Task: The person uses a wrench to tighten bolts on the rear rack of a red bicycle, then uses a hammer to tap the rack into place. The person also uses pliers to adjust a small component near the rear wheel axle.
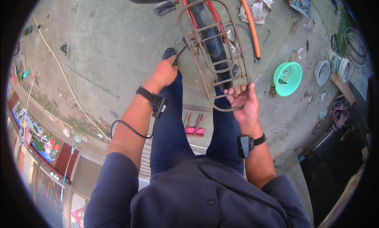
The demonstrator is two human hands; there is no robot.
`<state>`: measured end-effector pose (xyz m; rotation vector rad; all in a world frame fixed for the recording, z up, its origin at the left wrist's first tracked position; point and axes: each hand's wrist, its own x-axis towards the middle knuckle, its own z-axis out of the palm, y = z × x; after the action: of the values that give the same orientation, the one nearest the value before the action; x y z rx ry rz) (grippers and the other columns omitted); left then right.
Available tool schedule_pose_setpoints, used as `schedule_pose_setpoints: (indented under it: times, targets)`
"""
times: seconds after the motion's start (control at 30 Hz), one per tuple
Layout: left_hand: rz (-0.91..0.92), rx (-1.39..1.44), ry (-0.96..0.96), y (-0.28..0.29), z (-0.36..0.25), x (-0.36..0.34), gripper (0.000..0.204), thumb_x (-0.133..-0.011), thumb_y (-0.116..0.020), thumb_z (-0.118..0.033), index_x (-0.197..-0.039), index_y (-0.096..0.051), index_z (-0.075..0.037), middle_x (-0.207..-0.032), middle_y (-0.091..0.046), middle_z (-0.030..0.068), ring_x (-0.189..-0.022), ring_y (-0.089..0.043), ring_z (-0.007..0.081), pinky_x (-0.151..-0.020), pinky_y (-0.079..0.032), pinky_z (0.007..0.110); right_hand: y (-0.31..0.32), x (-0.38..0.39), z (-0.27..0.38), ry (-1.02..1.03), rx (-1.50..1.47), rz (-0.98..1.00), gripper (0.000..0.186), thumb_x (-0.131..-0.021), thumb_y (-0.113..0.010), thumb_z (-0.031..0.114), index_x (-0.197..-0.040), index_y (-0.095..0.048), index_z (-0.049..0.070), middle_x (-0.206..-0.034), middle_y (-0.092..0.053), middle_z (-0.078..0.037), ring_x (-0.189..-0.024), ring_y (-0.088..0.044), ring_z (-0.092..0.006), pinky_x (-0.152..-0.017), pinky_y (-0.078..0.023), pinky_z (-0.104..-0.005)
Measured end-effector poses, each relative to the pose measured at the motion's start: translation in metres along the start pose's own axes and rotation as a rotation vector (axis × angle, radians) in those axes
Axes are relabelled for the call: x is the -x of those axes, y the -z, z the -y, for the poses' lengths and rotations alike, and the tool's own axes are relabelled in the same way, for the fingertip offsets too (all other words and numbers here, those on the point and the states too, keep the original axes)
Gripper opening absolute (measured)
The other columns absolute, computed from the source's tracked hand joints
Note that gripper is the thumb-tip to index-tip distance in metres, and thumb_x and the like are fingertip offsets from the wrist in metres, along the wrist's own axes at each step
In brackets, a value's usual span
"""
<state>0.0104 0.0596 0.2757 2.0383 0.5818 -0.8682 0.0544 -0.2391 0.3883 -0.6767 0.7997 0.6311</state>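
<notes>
Between my legs stands the back end of a red bicycle, its dark rear tyre (pixel 212 40) running under a rusty wire luggage rack (pixel 220 63). My right hand (pixel 246 105) is closed around the near end of that rack. A thin metal tool (pixel 259 75) shows by its thumb and forefinger; I cannot tell whether it is held or lies on the ground. On the rack's left side, my left hand (pixel 164 75) is closed on a dark bar-like tool (pixel 180 54) that reaches toward the wheel. The tool's far end is hard to make out.
An orange tube (pixel 250 25) lies right of the bicycle, near a crumpled plastic bag (pixel 258 10). Farther right are a green basin (pixel 288 92), a grey bucket (pixel 322 73) and a toolbox (pixel 299 2). A long hose (pixel 59 64) crosses the ground at left.
</notes>
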Motion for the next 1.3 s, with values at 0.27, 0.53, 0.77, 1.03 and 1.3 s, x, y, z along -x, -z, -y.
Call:
schedule_pose_setpoints:
  times: [0.27,0.53,0.77,1.03,1.3]
  targets:
    - [-0.317,-0.054,0.029,0.016,0.004,-0.015,0.051,-0.092,-0.054,-0.013,-0.142,-0.051,-0.002,-0.072,-0.068,0.0183,-0.058,-0.067,0.0256,-0.064,-0.053,0.040,0.001,0.000,0.000,-0.004,-0.008,-0.017,0.040,-0.105,-0.046,0.044,-0.084,-0.051,0.009,-0.078,-0.053,-0.005,-0.087,-0.058,-0.0273,-0.098,-0.048,-0.0490]
    - [0.131,0.213,0.256,-0.002,-0.020,0.005,0.056,-0.092,-0.056,-0.015,-0.144,-0.045,0.002,-0.102,-0.068,0.0300,-0.095,-0.068,0.0398,-0.086,-0.053,0.045,0.005,0.004,-0.002,-0.001,-0.019,-0.030,0.039,-0.106,-0.043,0.042,-0.084,-0.050,0.010,-0.077,-0.053,-0.005,-0.086,-0.059,-0.0268,-0.095,-0.049,-0.0490]
    - [0.015,0.118,0.178,0.028,-0.012,-0.012,0.053,-0.092,-0.054,-0.011,-0.144,-0.048,-0.002,-0.072,-0.068,0.0148,-0.054,-0.063,0.0226,-0.058,-0.051,0.036,0.013,0.003,-0.007,0.003,-0.054,-0.014,0.039,-0.104,-0.048,0.044,-0.085,-0.051,0.010,-0.079,-0.053,-0.006,-0.086,-0.060,-0.0281,-0.096,-0.050,-0.0497]
    - [0.295,0.047,0.223,0.009,-0.050,0.010,0.055,-0.093,-0.054,-0.011,-0.147,-0.044,-0.002,-0.066,-0.062,0.0088,-0.050,-0.057,0.0163,-0.052,-0.047,0.033,0.019,0.002,-0.009,0.019,-0.106,0.042,0.037,-0.106,-0.047,0.039,-0.086,-0.051,0.008,-0.082,-0.057,-0.007,-0.088,-0.063,-0.0275,-0.090,-0.051,-0.0442]
    - [0.166,0.118,0.212,0.027,-0.025,-0.001,0.054,-0.094,-0.052,-0.010,-0.147,-0.045,-0.005,-0.066,-0.056,0.0043,-0.048,-0.050,0.0107,-0.041,-0.038,0.027,0.022,0.009,-0.013,-0.017,-0.075,0.010,0.038,-0.105,-0.048,0.041,-0.085,-0.050,0.008,-0.081,-0.054,-0.007,-0.088,-0.061,-0.0273,-0.094,-0.050,-0.0463]
